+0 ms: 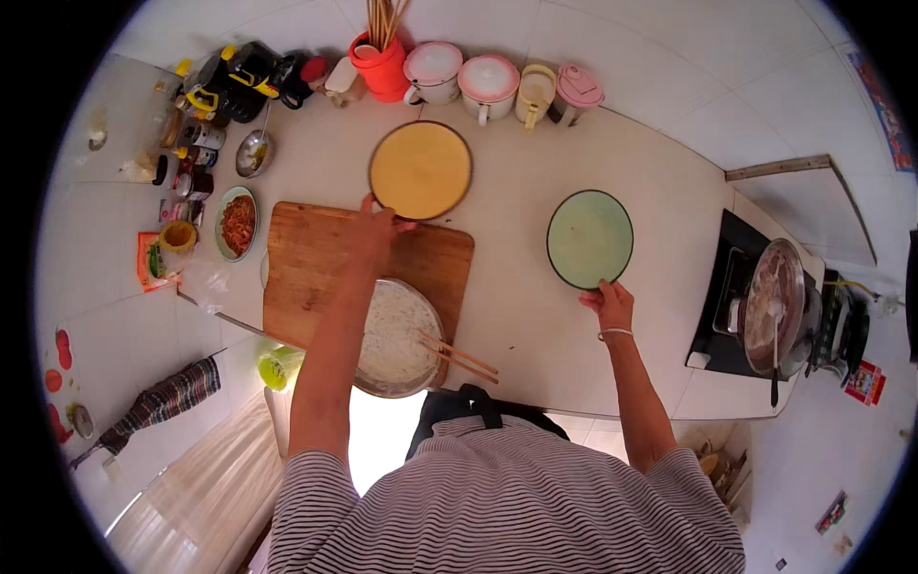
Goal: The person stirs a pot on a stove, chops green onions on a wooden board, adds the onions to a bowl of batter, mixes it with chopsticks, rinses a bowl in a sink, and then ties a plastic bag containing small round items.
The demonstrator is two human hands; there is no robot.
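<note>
My left hand [376, 219] grips the near left rim of a yellow round plate [422, 171], just past the far edge of a wooden cutting board [308, 287]. My right hand [609, 305], with a bracelet at its wrist, pinches the near rim of a pale green plate [591, 240] with a dark edge. Whether either plate rests on the counter I cannot tell. On the board's near side sits a metal basin [398, 341] of floury white mixture, partly hidden by my left forearm. A pair of wooden chopsticks [462, 359] leans out over its right side.
At right a pot [774, 308] with a ladle in it stands on a black stove [706, 316]. Lidded mugs [489, 82] and a red chopstick holder [384, 68] line the wall. A dish of reddish food [238, 224], a metal bowl [254, 153] and bottles [229, 82] stand left.
</note>
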